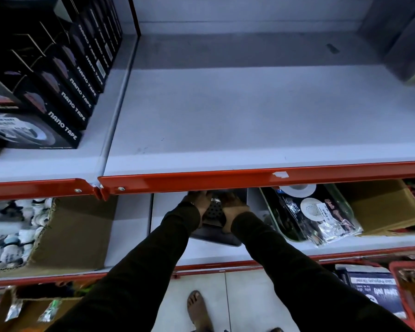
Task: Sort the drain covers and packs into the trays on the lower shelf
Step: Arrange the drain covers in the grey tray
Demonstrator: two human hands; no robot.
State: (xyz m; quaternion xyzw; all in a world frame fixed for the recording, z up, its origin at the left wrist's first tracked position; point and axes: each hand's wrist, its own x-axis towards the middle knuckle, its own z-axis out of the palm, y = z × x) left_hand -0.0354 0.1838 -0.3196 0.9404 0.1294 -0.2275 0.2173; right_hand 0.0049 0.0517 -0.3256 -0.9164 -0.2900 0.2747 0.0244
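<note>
Both my hands reach under the red shelf edge into a dark tray (213,237) on the lower shelf. My left hand (199,201) and my right hand (233,203) sit on either side of a perforated metal drain cover (213,209) and appear to hold it over the tray. Their fingertips are hidden by the shelf lip. To the right, a green-rimmed tray (345,207) holds several clear packs with round white drain covers (313,208).
A bare grey upper shelf (249,116) with a red front edge (249,179) overhangs my hands. Black nano tape boxes (58,92) stand at upper left. Cardboard boxes (70,233) flank the trays. Below lie tiled floor, a foot and a red basket (412,291).
</note>
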